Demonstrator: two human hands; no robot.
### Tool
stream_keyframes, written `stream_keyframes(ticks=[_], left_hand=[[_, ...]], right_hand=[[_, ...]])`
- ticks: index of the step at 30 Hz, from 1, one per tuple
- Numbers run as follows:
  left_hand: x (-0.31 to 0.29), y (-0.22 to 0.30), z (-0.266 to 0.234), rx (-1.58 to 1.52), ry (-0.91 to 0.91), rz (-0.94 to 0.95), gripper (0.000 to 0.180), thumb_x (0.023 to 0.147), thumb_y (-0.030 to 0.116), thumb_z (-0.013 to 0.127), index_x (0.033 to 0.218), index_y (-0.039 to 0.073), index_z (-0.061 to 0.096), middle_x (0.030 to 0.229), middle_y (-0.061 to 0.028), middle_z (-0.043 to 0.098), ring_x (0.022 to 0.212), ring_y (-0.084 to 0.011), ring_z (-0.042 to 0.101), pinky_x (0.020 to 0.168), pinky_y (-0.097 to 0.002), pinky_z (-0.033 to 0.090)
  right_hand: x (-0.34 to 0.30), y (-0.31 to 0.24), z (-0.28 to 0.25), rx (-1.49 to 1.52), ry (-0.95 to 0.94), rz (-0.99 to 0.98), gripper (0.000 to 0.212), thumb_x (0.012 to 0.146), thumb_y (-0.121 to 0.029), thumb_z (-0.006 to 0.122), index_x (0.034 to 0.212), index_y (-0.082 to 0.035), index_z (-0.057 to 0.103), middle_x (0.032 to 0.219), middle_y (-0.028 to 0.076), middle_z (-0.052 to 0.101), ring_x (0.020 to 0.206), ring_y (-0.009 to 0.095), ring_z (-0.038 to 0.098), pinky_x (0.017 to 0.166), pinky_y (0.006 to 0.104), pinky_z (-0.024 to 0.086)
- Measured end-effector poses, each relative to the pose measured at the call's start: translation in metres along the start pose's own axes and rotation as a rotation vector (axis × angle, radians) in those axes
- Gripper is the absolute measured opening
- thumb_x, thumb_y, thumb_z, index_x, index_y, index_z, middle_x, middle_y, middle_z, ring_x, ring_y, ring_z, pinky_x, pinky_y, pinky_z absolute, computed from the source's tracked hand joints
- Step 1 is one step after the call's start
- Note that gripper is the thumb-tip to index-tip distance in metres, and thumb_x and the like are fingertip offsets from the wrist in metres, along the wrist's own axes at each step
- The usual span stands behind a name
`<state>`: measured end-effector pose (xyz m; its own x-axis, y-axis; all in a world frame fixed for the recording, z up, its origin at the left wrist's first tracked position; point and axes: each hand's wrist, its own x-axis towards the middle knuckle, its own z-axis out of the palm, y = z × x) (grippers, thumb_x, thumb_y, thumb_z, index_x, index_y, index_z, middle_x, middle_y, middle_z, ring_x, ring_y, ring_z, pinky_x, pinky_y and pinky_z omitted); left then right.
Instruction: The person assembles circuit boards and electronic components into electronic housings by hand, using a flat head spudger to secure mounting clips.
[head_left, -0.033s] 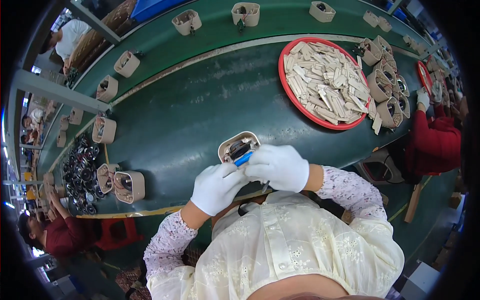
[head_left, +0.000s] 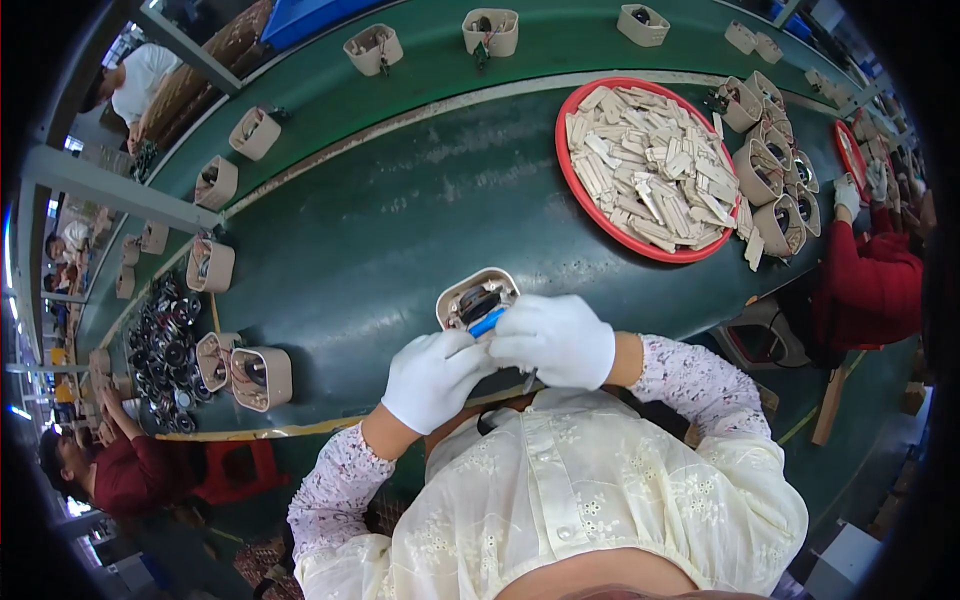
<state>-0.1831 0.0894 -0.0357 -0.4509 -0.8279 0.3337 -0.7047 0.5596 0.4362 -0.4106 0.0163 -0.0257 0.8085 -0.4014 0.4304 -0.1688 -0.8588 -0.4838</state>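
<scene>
Both my hands wear white gloves and meet at the near side of a beige plastic housing (head_left: 444, 308) with rounded corners. Inside this housing sit a black round part (head_left: 478, 301) and some wires. A blue piece (head_left: 487, 322) shows at its near rim, against the fingertips of my right hand (head_left: 556, 341), whose fingers are bent and closed. My left hand (head_left: 436, 380) has its fingers bent together just beside the blue piece; what they grip is hidden. A small dark tip (head_left: 529, 381) pokes out below my right hand.
A red round tray (head_left: 640, 251) heaped with beige strips stands right of centre, beside clustered housings (head_left: 780, 226). Black round parts (head_left: 168, 345) and two housings (head_left: 262, 378) lie at left. More housings (head_left: 490, 33) line the far green belt. Co-workers (head_left: 870, 280) sit at both sides.
</scene>
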Motion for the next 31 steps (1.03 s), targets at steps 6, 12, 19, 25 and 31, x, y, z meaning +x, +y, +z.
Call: stream_keyframes(ticks=[6,12,19,25,31], left_hand=[[0.035,-0.035,0.006,0.049,0.079,-0.092,0.032,0.084,0.017,0.074,0.115,0.025,0.071,0.092,-0.0055,0.060,0.075,-0.0276,0.066,0.062,-0.0394,0.054],[0.209,-0.129,0.048,0.027,0.249,0.048,0.035,0.093,0.013,0.066,0.126,0.022,0.066,0.117,-0.0118,0.060,0.106,-0.0348,0.064,0.087,-0.0422,0.055],[0.384,-0.153,0.080,0.053,0.268,-0.331,0.044,0.095,0.004,0.053,0.137,0.017,0.056,0.148,-0.0146,0.047,0.121,-0.0408,0.060,0.103,-0.0464,0.050],[0.434,-0.175,0.087,0.167,0.226,-0.511,0.023,0.097,0.018,0.057,0.117,0.012,0.067,0.131,-0.0120,0.058,0.112,-0.0348,0.067,0.088,-0.0439,0.056],[0.388,-0.208,0.065,0.147,0.214,-0.073,0.020,0.090,0.028,0.069,0.104,0.016,0.077,0.120,-0.0137,0.058,0.111,-0.0307,0.063,0.097,-0.0394,0.051]], right_hand=[[0.013,-0.002,-0.035,0.194,0.403,-0.066,0.030,0.075,-0.007,0.079,0.103,-0.013,0.071,0.089,0.005,0.064,0.070,0.026,0.061,0.060,0.0373,0.050],[0.014,0.040,0.008,0.153,0.379,0.016,0.023,0.079,-0.012,0.079,0.101,-0.014,0.070,0.087,0.005,0.063,0.074,0.026,0.064,0.062,0.0370,0.051],[0.009,0.053,0.017,-0.009,0.217,0.097,0.010,0.086,-0.021,0.071,0.093,-0.015,0.066,0.088,0.004,0.057,0.079,0.024,0.063,0.061,0.0369,0.053],[0.005,0.059,0.010,-0.007,0.165,0.164,0.013,0.084,-0.015,0.071,0.096,-0.014,0.068,0.091,0.003,0.061,0.081,0.023,0.065,0.065,0.0366,0.053],[-0.007,0.066,-0.003,0.062,0.367,0.303,0.017,0.086,-0.021,0.073,0.101,-0.014,0.069,0.106,0.003,0.067,0.093,0.023,0.068,0.066,0.0364,0.055]])
